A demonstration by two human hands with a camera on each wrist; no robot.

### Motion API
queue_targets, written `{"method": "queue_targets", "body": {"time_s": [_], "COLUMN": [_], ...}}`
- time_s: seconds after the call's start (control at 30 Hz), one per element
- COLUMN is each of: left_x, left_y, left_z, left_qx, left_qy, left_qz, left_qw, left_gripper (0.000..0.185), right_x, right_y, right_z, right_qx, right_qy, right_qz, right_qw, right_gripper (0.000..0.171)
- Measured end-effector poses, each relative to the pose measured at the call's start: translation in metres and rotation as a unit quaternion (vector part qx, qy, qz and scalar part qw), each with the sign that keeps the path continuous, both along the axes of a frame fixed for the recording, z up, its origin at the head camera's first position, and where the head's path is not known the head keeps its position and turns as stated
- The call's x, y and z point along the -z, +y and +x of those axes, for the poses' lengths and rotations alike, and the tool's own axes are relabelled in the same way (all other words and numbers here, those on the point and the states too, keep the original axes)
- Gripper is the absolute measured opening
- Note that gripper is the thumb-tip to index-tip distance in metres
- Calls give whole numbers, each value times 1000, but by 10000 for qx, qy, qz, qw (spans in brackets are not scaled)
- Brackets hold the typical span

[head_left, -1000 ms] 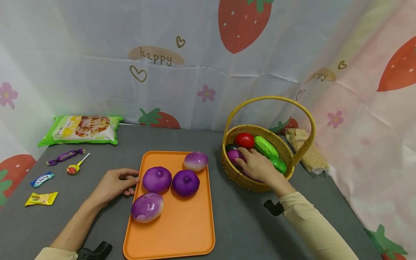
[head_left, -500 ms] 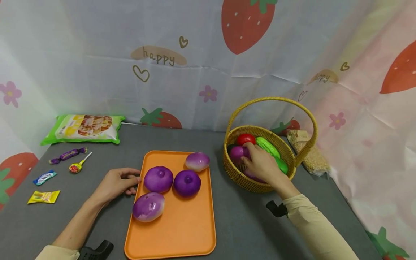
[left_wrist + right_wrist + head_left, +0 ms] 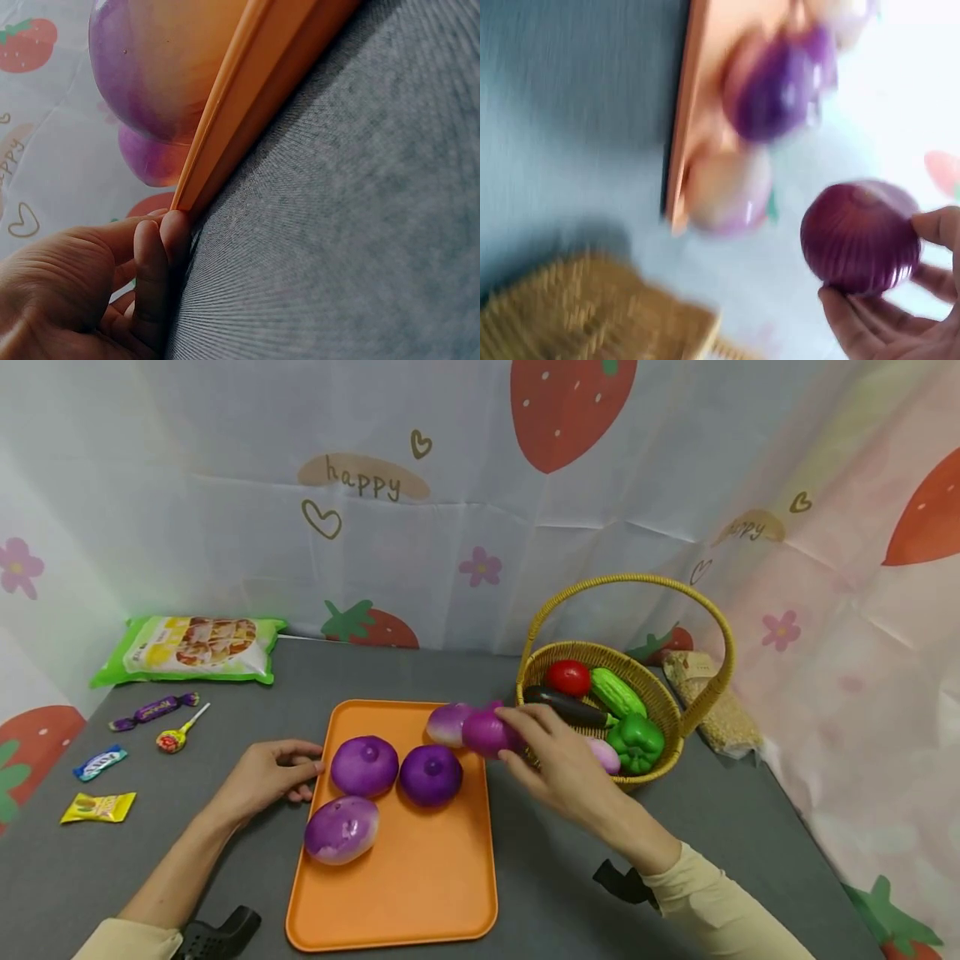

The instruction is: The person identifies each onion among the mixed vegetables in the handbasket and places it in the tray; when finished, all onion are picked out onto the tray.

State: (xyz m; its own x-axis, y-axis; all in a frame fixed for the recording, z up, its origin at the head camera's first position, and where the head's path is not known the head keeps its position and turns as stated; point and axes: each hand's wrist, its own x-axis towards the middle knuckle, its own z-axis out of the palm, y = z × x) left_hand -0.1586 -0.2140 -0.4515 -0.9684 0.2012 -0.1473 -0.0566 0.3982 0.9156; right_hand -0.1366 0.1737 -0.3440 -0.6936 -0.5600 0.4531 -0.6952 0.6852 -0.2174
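My right hand (image 3: 551,760) holds a purple onion (image 3: 487,734) (image 3: 861,238) in its fingertips, in the air over the right edge of the orange tray (image 3: 420,893), between tray and wicker basket (image 3: 660,752). The tray carries several purple onions (image 3: 364,766); one (image 3: 447,723) sits at its far right corner, right behind the held one. My left hand (image 3: 262,777) rests on the table with loosely curled fingers (image 3: 154,259) touching the tray's left rim (image 3: 225,142).
The basket holds a red tomato (image 3: 567,677), a dark eggplant (image 3: 566,707), a cucumber (image 3: 618,693), a green pepper (image 3: 636,742) and a pale onion (image 3: 604,755). A bread bag (image 3: 187,649) and several sweets (image 3: 97,807) lie at the left. A grain bag (image 3: 716,710) lies behind the basket.
My right hand has come out of the basket with a purple onion and moved left to the tray's right edge. The left hand has stayed at the tray's rim.
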Motion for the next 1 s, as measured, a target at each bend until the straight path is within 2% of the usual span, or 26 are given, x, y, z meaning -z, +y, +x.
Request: {"method": "queue_targets", "body": {"time_s": [0.07,0.17,0.3,0.5,1.0], "left_x": [0,-1,0,2,-1], "left_y": [0,1,2,2,2], "left_z": [0,0,2,2,1], "left_qx": [7,-3,-3,14,14], "left_qy": [10,0,-11,7,12], "left_qz": [2,14,17,44,50], "left_qw": [10000,10000,10000,10000,10000], "left_gripper": [48,48,48,48,48], "right_x": [8,22,38,51,56], "right_y": [-14,-30,-46,-61,-69], "right_z": [10,23,33,37,38], "right_qx": [-506,-1158,-1646,-1798,-1824], "right_qy": [195,360,550,744,678], "right_qz": [297,747,1230,1629,1622], "right_qw": [9981,9898,9771,9673,9674], "right_gripper": [44,45,43,37,29]}}
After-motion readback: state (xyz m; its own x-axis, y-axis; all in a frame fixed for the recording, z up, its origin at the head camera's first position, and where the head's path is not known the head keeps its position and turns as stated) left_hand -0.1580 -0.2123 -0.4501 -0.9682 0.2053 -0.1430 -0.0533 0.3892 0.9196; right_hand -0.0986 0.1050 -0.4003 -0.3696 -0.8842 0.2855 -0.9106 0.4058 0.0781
